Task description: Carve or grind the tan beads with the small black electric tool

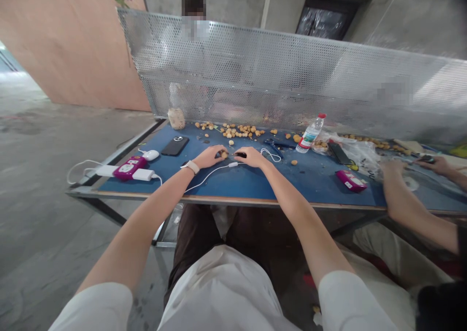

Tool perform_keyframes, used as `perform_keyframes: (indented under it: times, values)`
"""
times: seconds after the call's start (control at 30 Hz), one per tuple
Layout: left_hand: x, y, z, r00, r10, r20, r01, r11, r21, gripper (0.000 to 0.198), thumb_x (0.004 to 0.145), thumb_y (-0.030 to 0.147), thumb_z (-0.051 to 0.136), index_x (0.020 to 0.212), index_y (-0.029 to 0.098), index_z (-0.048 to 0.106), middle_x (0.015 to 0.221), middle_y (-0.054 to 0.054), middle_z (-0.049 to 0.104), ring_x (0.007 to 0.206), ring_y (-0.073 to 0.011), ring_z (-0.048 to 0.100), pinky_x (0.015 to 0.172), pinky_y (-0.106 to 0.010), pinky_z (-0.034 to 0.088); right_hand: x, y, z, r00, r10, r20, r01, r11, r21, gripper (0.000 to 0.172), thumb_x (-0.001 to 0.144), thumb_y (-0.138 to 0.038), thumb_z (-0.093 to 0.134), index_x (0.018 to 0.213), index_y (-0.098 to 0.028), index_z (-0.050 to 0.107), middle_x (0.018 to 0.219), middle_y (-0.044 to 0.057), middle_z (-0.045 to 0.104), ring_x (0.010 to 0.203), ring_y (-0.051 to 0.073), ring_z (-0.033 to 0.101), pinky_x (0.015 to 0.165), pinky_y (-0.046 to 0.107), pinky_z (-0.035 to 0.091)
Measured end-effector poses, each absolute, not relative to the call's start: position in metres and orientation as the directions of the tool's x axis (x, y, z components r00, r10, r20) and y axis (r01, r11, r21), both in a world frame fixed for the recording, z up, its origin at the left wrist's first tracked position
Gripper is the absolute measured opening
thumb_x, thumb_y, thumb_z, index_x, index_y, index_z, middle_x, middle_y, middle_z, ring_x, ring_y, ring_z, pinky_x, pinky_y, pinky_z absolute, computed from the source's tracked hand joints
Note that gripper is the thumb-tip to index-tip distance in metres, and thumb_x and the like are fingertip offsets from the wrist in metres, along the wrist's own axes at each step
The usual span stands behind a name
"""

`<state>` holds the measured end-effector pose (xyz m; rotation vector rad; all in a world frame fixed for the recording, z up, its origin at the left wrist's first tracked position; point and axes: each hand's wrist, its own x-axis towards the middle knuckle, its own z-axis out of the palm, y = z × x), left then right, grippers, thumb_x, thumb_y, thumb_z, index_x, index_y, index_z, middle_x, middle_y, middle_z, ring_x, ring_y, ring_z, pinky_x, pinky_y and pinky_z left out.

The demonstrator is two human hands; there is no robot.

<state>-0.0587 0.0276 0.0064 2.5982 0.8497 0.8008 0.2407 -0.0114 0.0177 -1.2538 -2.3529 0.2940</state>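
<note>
My left hand rests on the blue table with its fingers curled round a small tan nut. My right hand lies just to the right of it, fingers closed on a small dark tool that points at the nut. A white cable runs under both hands. More tan nuts lie scattered along the far side of the table, below a perforated metal screen.
A black phone, a white mouse and a pink and white device lie at the left. A water bottle, blue pliers, a plastic bag and a pink box lie at the right. Another person's arms work at the right; someone sits behind the screen.
</note>
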Motion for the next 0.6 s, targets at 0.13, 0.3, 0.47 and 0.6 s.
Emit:
perform_keyframes:
  times: [0.13,0.3,0.47,0.6]
  values:
    - [-0.0586,0.0279,0.0061,0.662,0.629,0.408,0.458,-0.77,0.444,0.034,0.098,0.031,0.079,0.131,0.023,0.081,0.132,-0.012,0.088,0.119,-0.0305,0.084,0.115,-0.048,0.067,0.241,-0.0104,0.0165,-0.468,0.828,0.309,0.734,0.559,-0.386,0.031,0.114,-0.039,0.082,0.138,-0.024,0.094,0.141,0.014,0.091,0.131,0.033,0.084,0.12,0.046,0.061]
    - [-0.0594,0.0273,0.0071,0.659,0.64,0.396,0.464,-0.76,0.455,0.035,0.098,0.031,0.08,0.132,0.022,0.081,0.131,-0.012,0.088,0.118,-0.0308,0.084,0.115,-0.048,0.067,0.2416,-0.0098,0.0156,-0.479,0.821,0.311,0.726,0.57,-0.384,0.032,0.115,-0.039,0.081,0.14,-0.023,0.093,0.139,0.014,0.091,0.13,0.033,0.084,0.12,0.045,0.061]
    - [-0.0594,0.0253,0.0085,0.655,0.643,0.396,0.464,-0.757,0.461,0.033,0.099,0.031,0.08,0.13,0.023,0.081,0.13,-0.012,0.089,0.119,-0.0309,0.084,0.115,-0.048,0.067,0.2412,-0.0102,0.0158,-0.486,0.817,0.311,0.722,0.576,-0.384,0.033,0.115,-0.04,0.081,0.14,-0.023,0.093,0.139,0.015,0.091,0.131,0.034,0.084,0.119,0.045,0.061]
    - [-0.0583,0.0254,0.0082,0.655,0.646,0.393,0.464,-0.754,0.465,0.033,0.097,0.029,0.081,0.129,0.022,0.082,0.13,-0.012,0.09,0.119,-0.0311,0.085,0.115,-0.048,0.068,0.2399,-0.0109,0.0163,-0.478,0.821,0.313,0.729,0.57,-0.381,0.033,0.115,-0.041,0.081,0.14,-0.023,0.093,0.139,0.014,0.091,0.13,0.033,0.084,0.118,0.044,0.061]
